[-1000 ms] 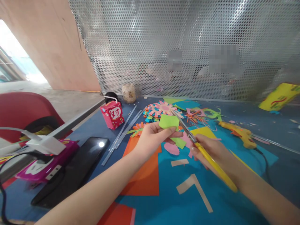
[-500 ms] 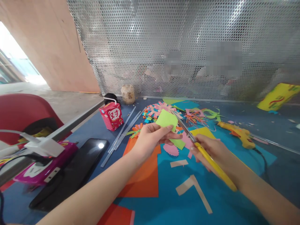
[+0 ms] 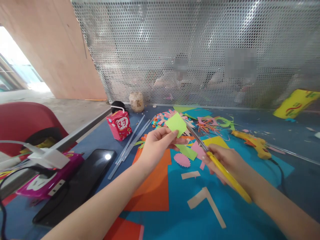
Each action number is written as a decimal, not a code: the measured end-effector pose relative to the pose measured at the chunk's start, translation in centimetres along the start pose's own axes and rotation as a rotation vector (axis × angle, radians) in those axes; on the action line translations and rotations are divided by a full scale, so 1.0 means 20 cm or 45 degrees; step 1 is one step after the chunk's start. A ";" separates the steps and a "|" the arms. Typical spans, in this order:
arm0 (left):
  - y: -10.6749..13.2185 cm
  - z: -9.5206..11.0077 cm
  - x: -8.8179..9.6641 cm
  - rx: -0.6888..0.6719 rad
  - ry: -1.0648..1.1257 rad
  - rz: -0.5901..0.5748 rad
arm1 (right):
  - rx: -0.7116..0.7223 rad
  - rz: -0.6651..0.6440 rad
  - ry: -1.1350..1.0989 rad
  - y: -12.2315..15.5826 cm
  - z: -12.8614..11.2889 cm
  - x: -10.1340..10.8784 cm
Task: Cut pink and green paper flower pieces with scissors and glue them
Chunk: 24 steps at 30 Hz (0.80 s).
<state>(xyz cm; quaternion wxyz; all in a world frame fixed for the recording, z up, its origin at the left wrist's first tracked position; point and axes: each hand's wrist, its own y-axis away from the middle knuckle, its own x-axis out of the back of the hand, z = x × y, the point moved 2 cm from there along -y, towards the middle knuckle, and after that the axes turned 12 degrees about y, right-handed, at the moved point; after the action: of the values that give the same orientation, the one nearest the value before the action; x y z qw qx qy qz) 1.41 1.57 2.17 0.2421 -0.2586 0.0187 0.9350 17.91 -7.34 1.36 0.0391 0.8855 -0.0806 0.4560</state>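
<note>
Between the thumb and fingers of my left hand [image 3: 161, 141] is a small lime-green piece of paper [image 3: 177, 124], tilted up towards me. My right hand [image 3: 222, 163] grips yellow-handled scissors [image 3: 226, 175], whose metal blades point up and left to just beside the paper's right edge. Whether the blades touch the paper I cannot tell. Below my hands lie a pink scalloped oval [image 3: 182, 160], another green paper piece [image 3: 187, 151] and pale paper strips [image 3: 197, 197] on a large blue sheet [image 3: 175, 216]. An orange sheet [image 3: 152, 193] lies under my left forearm.
A red drink carton [image 3: 119, 125], clear glue sticks [image 3: 132, 140], a black phone [image 3: 77, 186] and a purple power strip [image 3: 47, 186] are on the left. A yellow glue gun [image 3: 255, 143] lies right. Paper flowers [image 3: 165, 116] sit before the perforated metal screen [image 3: 160, 43].
My left hand has shifted slightly left with the green paper, which is now turned and a little farther from the blades. My right hand and the scissors have barely moved.
</note>
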 end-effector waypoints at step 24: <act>0.00 -0.02 -0.01 0.017 -0.018 0.004 | -0.035 -0.001 0.092 -0.01 0.01 0.00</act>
<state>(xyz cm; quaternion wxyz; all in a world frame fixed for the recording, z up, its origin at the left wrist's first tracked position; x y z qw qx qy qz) 1.73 1.35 2.00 0.2426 -0.2502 0.0234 0.9370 18.14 -7.10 1.31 0.0543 0.8679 -0.0851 0.4864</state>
